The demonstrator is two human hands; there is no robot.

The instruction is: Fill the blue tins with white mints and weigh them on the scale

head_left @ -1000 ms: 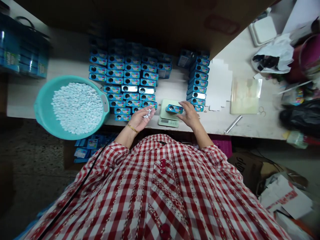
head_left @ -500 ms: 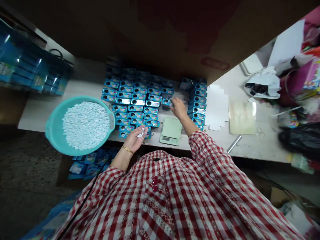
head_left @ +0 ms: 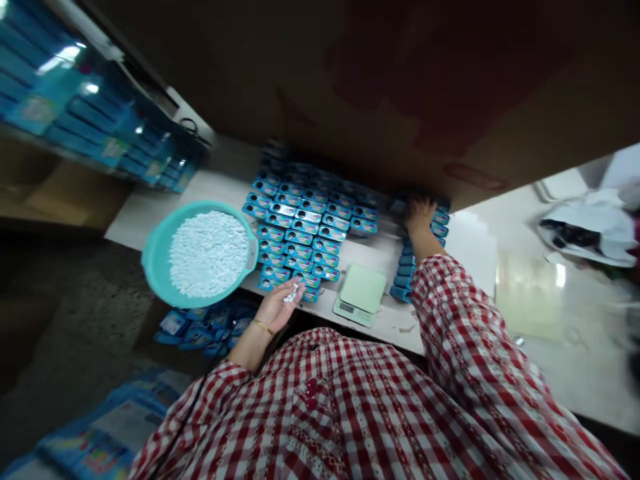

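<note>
My left hand (head_left: 278, 305) is cupped palm up near the table's front edge, closed around a few small white tablets (head_left: 291, 293). My right hand (head_left: 419, 215) is stretched far back to the top of a column of blue tins (head_left: 406, 267), under a brown cardboard overhang; its fingers are hidden in shadow. An empty pale green scale (head_left: 361, 292) sits between the two hands. A large block of blue tins (head_left: 306, 227) lies in rows left of the scale. A teal basin (head_left: 160, 261) full of white tablets hangs over the table's left front edge.
Brown cardboard (head_left: 380, 87) overhangs the back of the table. Stacked blue packs (head_left: 75, 113) fill a shelf at the upper left. More blue tins (head_left: 200, 327) lie below the table. White sheets (head_left: 473, 247) and a white bag (head_left: 585, 227) lie to the right.
My right hand lifted the tin off the scale, carried it to the tin rows, then reached further back to the right column. The camera tilted and swung left. My left hand stayed put.
</note>
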